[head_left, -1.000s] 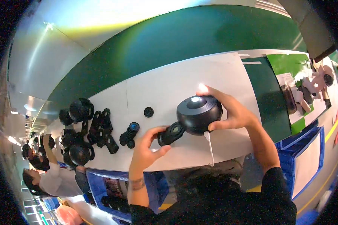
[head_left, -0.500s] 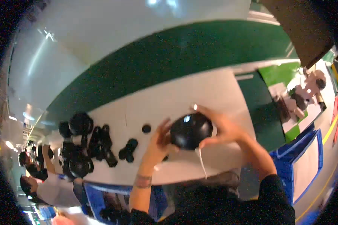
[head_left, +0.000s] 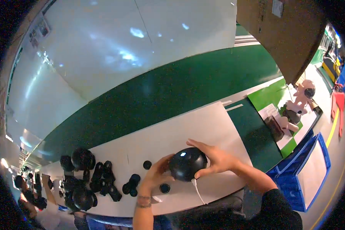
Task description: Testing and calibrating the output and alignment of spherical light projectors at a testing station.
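Observation:
A glossy black rounded shell (head_left: 188, 165), like a ball or helmet, is clasped between my two hands over the white-topped bench. My left hand (head_left: 158, 172) presses on its left side. On its right side my right hand (head_left: 217, 158) grips it, thumb at the lower edge and fingers over the top. A thin white strap (head_left: 199, 192) hangs down from the shell near my right thumb. Beside my left hand lie a small black round cap (head_left: 165, 188) and another black disc (head_left: 147, 165). The shell's underside is hidden.
Black jointed parts (head_left: 132, 185) and a heap of larger black pieces (head_left: 82, 199) cover the bench's left. To the right are a pale pink and grey figure (head_left: 295, 109) on a green-and-white sheet, and a blue crate (head_left: 303, 172). Brown cardboard (head_left: 283, 34) overhangs; people work far left.
My view has tilted upward, so the bench and hands sit lower in the picture. Both hands still hold the black shell; the small cap beside my left hand is now plainly visible.

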Tool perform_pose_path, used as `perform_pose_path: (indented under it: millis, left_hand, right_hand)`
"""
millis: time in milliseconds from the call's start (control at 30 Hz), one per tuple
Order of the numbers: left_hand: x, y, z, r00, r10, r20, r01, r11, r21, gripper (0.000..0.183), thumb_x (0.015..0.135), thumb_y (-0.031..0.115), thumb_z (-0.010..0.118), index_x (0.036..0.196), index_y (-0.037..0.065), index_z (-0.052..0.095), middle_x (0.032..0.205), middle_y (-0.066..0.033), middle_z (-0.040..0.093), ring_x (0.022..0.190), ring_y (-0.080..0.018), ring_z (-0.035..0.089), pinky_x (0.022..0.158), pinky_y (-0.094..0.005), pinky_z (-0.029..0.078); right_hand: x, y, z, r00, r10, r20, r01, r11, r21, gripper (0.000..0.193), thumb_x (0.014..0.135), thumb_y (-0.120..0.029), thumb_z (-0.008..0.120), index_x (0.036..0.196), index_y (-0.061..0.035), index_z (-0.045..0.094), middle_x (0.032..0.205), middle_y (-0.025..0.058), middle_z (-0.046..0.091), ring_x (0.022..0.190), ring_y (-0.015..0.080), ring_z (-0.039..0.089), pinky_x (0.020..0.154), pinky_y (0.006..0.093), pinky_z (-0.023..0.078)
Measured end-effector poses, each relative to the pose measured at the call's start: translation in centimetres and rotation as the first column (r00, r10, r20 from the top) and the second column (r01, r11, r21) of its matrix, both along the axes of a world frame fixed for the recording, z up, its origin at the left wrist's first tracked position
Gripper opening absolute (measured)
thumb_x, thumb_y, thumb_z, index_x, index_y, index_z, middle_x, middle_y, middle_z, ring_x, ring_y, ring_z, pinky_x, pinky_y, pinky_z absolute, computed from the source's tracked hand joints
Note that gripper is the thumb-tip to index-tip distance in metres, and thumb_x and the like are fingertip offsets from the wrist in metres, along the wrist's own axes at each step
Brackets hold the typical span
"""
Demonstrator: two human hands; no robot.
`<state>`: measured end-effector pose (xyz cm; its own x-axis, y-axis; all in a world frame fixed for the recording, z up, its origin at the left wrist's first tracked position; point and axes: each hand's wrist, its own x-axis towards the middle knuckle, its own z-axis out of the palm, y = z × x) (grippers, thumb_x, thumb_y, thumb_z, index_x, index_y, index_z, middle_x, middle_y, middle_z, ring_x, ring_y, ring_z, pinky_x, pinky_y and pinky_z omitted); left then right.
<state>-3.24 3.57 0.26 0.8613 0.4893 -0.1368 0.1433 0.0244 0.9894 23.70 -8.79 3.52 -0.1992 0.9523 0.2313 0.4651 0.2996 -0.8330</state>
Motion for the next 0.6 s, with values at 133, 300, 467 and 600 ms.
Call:
perform_pose_path:
  millis: [133,300,467,600]
  left_hand:
    - [0.7,-1.0,1.2,0.984,-0.024,0.179,0.030,0.999,-0.031,0.097,0.066,0.016,0.090,0.146,0.001,0.036,0.142,-0.0116,0.048,0.132,-0.0232,0.046,0.111,-0.0380,0.037]
    - [0.4,-1.2,0.6,0.996,0.036,0.083,-0.033,0.999,-0.043,0.081,0.070,0.022,0.088,0.136,0.000,0.046,0.128,-0.0106,0.057,0.120,-0.0187,0.053,0.105,-0.0350,0.042]
    - [-0.2,-1.2,-0.1,0.998,0.061,0.027,-0.058,0.993,-0.103,0.066,0.079,0.027,0.082,0.129,-0.002,0.052,0.116,-0.0069,0.061,0.110,-0.0155,0.055,0.098,-0.0315,0.044]
    - [0.0,-1.7,-0.3,0.992,0.106,0.071,-0.097,0.988,-0.118,0.062,0.083,0.024,0.078,0.131,-0.002,0.050,0.118,-0.0072,0.059,0.111,-0.0154,0.054,0.098,-0.0300,0.044]
  right_hand:
    - [-0.4,0.0,0.5,0.998,-0.014,-0.054,0.007,0.992,-0.124,0.114,0.069,-0.051,0.084,0.149,0.0024,0.024,0.141,0.0249,0.048,0.129,0.0383,0.050,0.109,0.0425,0.038]
    - [-0.2,0.4,-0.2,0.995,0.005,-0.099,-0.025,0.978,-0.209,0.106,0.075,-0.050,0.080,0.149,0.0031,0.025,0.135,0.0247,0.054,0.122,0.0358,0.056,0.105,0.0413,0.042]
    - [0.0,1.0,-1.0,0.988,-0.021,-0.153,-0.023,0.960,-0.278,0.093,0.086,-0.059,0.064,0.150,-0.0002,0.029,0.136,0.0254,0.053,0.128,0.0327,0.050,0.109,0.0392,0.037]
    - [0.9,2.8,-1.0,0.854,-0.107,-0.510,-0.112,0.918,-0.379,0.058,0.100,-0.038,0.052,0.146,-0.0054,0.040,0.132,0.0142,0.058,0.124,0.0242,0.053,0.108,0.0362,0.037]
